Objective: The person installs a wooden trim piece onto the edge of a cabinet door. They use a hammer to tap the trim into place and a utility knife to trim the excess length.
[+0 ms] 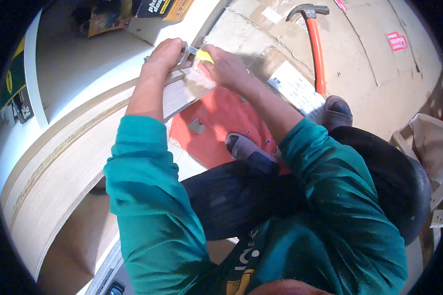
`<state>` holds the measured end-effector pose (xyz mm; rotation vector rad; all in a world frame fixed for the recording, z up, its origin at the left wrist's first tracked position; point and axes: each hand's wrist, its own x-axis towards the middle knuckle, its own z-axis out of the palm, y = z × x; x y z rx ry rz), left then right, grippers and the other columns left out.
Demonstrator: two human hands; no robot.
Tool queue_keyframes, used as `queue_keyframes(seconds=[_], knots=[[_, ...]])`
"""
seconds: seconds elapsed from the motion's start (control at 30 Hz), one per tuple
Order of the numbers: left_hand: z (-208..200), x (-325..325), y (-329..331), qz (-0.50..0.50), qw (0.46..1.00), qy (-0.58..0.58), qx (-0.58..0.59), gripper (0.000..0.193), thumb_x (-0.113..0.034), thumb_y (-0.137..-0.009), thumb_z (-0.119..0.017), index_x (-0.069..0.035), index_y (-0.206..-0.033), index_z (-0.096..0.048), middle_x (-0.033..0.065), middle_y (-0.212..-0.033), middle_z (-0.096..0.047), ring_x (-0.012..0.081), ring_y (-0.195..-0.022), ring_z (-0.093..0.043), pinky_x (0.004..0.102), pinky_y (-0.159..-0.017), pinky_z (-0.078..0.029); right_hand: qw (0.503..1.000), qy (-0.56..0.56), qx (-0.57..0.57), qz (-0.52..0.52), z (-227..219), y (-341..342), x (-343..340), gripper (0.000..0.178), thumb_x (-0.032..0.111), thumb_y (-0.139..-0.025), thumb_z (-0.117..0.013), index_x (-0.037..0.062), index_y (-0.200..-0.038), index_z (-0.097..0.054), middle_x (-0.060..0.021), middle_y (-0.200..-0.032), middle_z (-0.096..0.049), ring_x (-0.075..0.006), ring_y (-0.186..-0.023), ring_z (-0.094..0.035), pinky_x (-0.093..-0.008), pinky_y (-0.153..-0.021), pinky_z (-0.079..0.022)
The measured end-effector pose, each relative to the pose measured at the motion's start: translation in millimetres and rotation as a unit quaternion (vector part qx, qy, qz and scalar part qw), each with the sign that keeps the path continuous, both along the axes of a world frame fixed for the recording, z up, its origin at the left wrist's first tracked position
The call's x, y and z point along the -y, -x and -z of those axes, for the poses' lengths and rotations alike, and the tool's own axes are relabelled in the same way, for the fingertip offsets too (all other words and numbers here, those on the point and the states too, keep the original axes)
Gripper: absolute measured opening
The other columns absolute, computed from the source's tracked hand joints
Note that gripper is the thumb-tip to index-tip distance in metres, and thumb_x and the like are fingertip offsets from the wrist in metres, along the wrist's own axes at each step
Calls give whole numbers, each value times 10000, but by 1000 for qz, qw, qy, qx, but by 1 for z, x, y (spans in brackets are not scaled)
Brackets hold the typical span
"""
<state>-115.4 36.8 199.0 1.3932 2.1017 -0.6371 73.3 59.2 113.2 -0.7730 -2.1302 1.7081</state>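
Observation:
My right hand is closed round a yellow-handled tool; a short pale metal part shows at its left end, and its exact kind is unclear. Beside it my left hand is curled shut at the far end of a wooden board. A narrow greyish piece shows by its fingers, but what they grip is mostly hidden. The board runs along the front of a white cabinet, below both hands.
A claw hammer with an orange handle lies on flattened cardboard at the far right. My feet rest near a red sheet. Boxes stand inside the cabinet. Wood scraps lie at the right edge.

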Motion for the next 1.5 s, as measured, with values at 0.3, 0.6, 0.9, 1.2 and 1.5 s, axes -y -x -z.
queue_keyframes(seconds=[0.3,0.6,0.9,1.2,1.5], knots=[[-1,0,-6,56,998,-1,-40,208,-110,-840,-567,30,-927,-694,266,-957,-678,387,-953,-670,463,-834,-514,995,-93,-40,16,11,-5,-2,339,290,-890,-628,89,-1163,-633,-166,-1053,-655,-360,-984,-636,-440,-832,-512],[0,-3,-9,109,990,18,-89,230,-69,-880,-490,-9,-997,-679,204,-1077,-679,327,-1057,-649,437,-899,-511,982,-155,-97,43,10,0,8,225,184,-867,-582,71,-1051,-643,-155,-862,-663,-357,-824,-665,-456,-732,-538],[3,2,1,98,994,-12,-55,235,-135,-859,-527,0,-986,-671,234,-1065,-672,367,-1042,-640,482,-896,-482,982,-185,-21,21,0,8,8,199,163,-876,-570,51,-1026,-640,-221,-844,-636,-387,-786,-665,-472,-675,-538],[1,7,-12,159,979,-21,-126,222,-89,-876,-516,-33,-996,-695,166,-1084,-692,276,-1061,-662,410,-891,-523,979,-201,17,9,-9,17,1,199,188,-858,-603,29,-966,-653,-231,-817,-638,-395,-748,-669,-484,-666,-540],[-3,-2,-24,105,985,14,-139,213,-94,-864,-567,-46,-1016,-709,169,-1067,-699,264,-1050,-670,392,-891,-531,971,-238,21,-4,0,20,-5,210,191,-842,-603,43,-978,-664,-236,-823,-644,-387,-752,-673,-473,-667,-544]])
